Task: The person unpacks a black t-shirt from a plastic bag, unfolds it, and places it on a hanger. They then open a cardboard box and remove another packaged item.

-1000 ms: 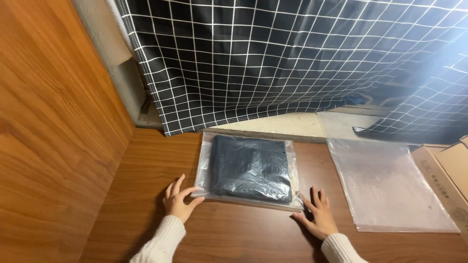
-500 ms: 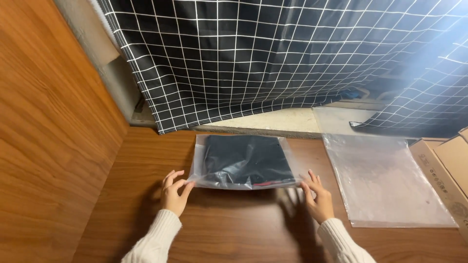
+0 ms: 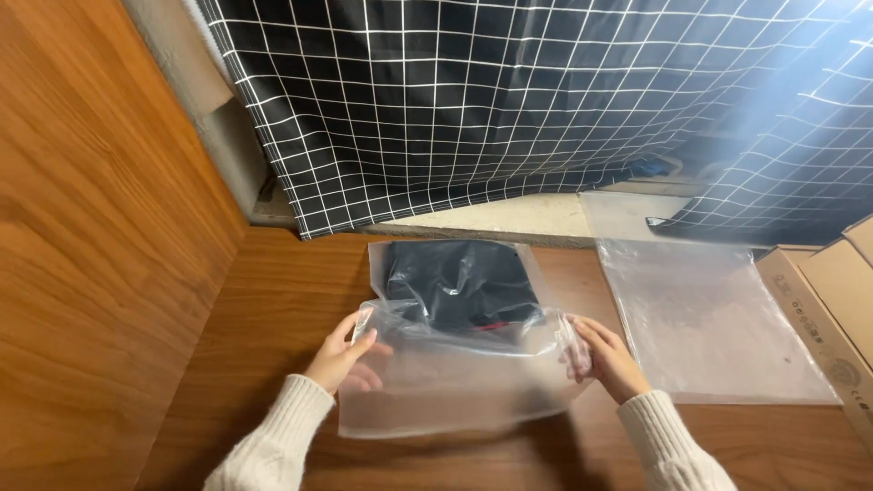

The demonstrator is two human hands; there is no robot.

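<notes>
A clear plastic bag (image 3: 455,377) holds a folded dark garment (image 3: 459,284) in its far half. My left hand (image 3: 344,356) pinches the bag's left edge and my right hand (image 3: 607,357) pinches its right edge. The near part of the bag is lifted off the wooden table (image 3: 273,300), and the garment has slid toward the far end. Both wrists wear cream knitted sleeves.
A stack of empty clear bags (image 3: 709,318) lies flat to the right. Cardboard boxes (image 3: 832,291) stand at the right edge. A black checked curtain (image 3: 509,100) hangs at the back, and a wooden wall (image 3: 91,245) closes the left side.
My hands went from resting flat at the bag's near corners to gripping its side edges and lifting it. The garment slid to the bag's far end.
</notes>
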